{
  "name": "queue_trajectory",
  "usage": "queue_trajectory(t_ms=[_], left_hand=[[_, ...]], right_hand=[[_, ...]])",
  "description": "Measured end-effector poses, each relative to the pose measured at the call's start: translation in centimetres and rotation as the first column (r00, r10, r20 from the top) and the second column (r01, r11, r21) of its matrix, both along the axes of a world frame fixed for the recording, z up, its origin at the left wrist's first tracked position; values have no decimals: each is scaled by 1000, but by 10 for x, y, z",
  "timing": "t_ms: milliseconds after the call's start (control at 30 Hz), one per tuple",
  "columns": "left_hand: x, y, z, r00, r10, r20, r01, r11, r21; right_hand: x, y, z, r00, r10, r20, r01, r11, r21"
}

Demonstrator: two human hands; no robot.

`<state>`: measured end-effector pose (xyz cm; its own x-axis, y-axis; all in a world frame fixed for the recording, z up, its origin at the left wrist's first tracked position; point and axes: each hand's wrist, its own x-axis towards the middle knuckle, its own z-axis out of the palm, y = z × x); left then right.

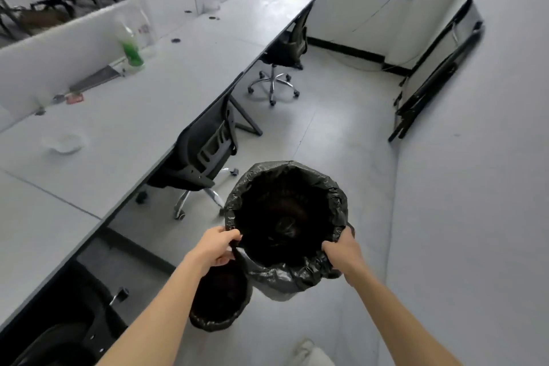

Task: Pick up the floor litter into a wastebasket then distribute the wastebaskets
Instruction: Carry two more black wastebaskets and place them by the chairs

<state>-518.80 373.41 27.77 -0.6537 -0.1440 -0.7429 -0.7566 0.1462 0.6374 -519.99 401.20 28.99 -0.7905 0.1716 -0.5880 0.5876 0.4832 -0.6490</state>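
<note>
Item: large wastebasket (pixel 286 217), pale body, fitted with a black liner (pixel 297 273) folded over the rim. It is held up over the floor (pixel 341 134) in the aisle, mouth tilted toward the person, just beside the nearer office chair (pixel 202 154).

Left hand (pixel 215 248): fingers curled tight round the near-left rim, pinching liner and edge.

Right hand (pixel 341 252): fingers curled round the near-right rim, gripping the liner.

Item: small wastebasket (pixel 219 303), also black-lined, directly under the left wrist and touching the large one's side. I cannot tell whether it stands on the floor or hangs from the left hand.

Surroundings: long white desk (pixel 124 116) on the left with a green bottle (pixel 132 47) and a white bowl (pixel 64 142), a second chair (pixel 288 44) farther along, and a folded black frame (pixel 436 68) leaning against the right wall.
</note>
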Motion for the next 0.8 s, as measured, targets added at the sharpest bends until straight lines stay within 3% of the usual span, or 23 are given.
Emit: queue_trajectory(t_ms=[167,367,800], left_hand=[[-106,56,23,987,-116,-113,113,993,-28],[-241,113,36,971,-153,-183,147,988,-45],[-525,157,26,974,-173,-149,168,985,-50]], right_hand=[[-62,54,22,972,-194,-134,191,981,-33],[-173,116,20,937,-309,-165,296,950,-98],[-485,166,12,965,-207,-163,202,978,-48]])
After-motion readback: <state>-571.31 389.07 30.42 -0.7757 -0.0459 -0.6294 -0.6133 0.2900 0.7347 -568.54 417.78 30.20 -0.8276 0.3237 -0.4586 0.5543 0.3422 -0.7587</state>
